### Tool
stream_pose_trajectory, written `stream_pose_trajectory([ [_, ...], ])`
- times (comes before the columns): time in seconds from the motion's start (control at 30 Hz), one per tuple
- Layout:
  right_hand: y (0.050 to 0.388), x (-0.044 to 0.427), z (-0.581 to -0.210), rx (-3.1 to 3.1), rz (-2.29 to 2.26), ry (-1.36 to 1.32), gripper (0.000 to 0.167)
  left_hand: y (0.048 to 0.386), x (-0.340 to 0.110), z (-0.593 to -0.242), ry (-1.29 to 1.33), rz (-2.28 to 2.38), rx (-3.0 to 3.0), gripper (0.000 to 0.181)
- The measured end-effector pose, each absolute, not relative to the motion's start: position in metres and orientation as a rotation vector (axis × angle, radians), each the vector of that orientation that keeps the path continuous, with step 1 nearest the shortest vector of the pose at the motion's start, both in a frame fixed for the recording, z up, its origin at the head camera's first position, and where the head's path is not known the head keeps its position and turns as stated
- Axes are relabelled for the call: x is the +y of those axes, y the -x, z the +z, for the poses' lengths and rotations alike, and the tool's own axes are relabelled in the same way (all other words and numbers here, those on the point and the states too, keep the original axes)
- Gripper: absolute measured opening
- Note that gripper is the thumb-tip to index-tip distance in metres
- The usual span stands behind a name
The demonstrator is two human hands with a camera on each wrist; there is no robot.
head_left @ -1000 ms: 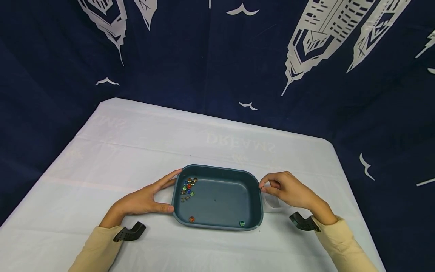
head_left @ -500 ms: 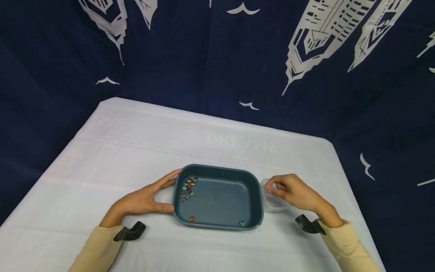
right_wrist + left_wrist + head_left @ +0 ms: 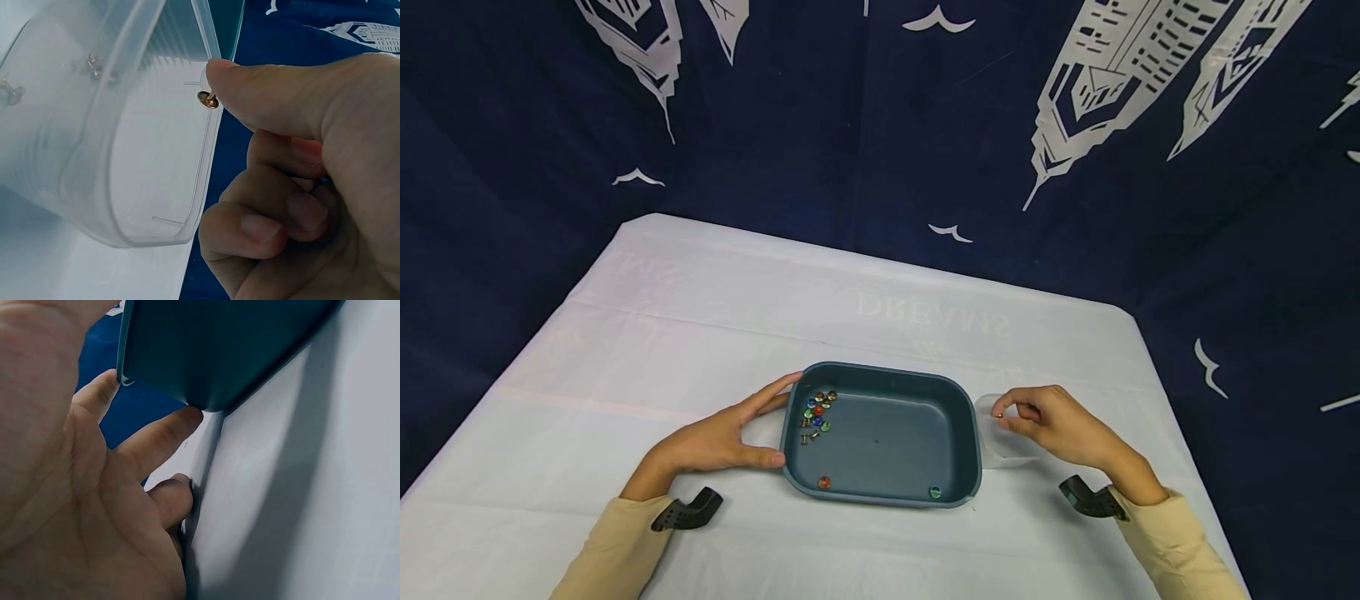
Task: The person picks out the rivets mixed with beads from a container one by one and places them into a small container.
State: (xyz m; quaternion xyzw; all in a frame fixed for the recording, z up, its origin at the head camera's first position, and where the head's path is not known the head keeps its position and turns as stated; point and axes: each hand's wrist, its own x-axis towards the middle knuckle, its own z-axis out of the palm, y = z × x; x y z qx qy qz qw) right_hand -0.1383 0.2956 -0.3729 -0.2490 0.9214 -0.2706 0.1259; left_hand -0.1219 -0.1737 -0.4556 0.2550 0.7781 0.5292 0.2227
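Note:
My right hand (image 3: 1063, 425) pinches a small brass-coloured stud (image 3: 208, 100) between thumb and index finger, its other fingers curled in. It hovers over the rim of a clear plastic tub (image 3: 147, 156), in which several similar studs (image 3: 94, 62) show. Spread along the left end of a blue-grey tray (image 3: 887, 437), my left hand (image 3: 718, 437) touches its side with thumb and fingertips. Coloured marbles (image 3: 817, 410) and a few metal studs (image 3: 805, 438) lie grouped at the tray's left. Alone near its front wall are a red marble (image 3: 824, 482) and a green marble (image 3: 936, 492).
The tub stands close against the tray's right end. Both rest on a table with a white cloth (image 3: 760, 308). A dark blue printed curtain (image 3: 850, 125) hangs behind the table. Black wrist mounts (image 3: 688, 510) sit at both sleeves.
Holding the stud, my right hand has moved right, from the tray's right rim to over the clear tub. My left hand and the tray stay as they were.

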Motion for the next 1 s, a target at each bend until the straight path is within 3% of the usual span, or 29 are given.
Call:
stream_pose_trajectory([
  [1.0, 0.1452, 0.2894, -0.3717, 2.703, -0.762, 0.735, 0.015, 0.121, -0.173, -0.4542, -0.694, 1.489, 2.113, 0.103],
])
